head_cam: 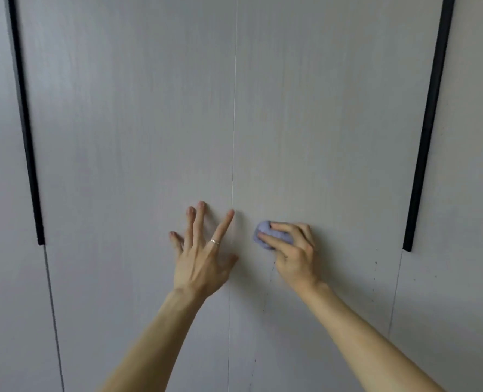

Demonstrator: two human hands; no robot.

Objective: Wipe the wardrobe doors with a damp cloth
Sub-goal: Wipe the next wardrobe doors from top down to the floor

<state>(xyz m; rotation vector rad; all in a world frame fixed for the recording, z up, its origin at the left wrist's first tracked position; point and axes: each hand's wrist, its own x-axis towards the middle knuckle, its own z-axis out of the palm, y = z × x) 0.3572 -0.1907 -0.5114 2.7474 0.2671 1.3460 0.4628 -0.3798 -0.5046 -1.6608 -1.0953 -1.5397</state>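
Two pale grey wardrobe doors fill the view, the left door (127,142) and the right door (328,142), meeting at a thin vertical seam in the middle. My left hand (202,256) lies flat on the left door beside the seam, fingers spread and straight, a ring on one finger. My right hand (292,250) grips a small bunched lilac cloth (264,236) and presses it against the right door just right of the seam. Most of the cloth is hidden under my fingers.
A long black handle strip (26,137) runs down the left door's outer edge and another black handle strip (429,137) down the right door's. Further grey panels flank both sides. Small dark specks (374,278) dot the right door low down.
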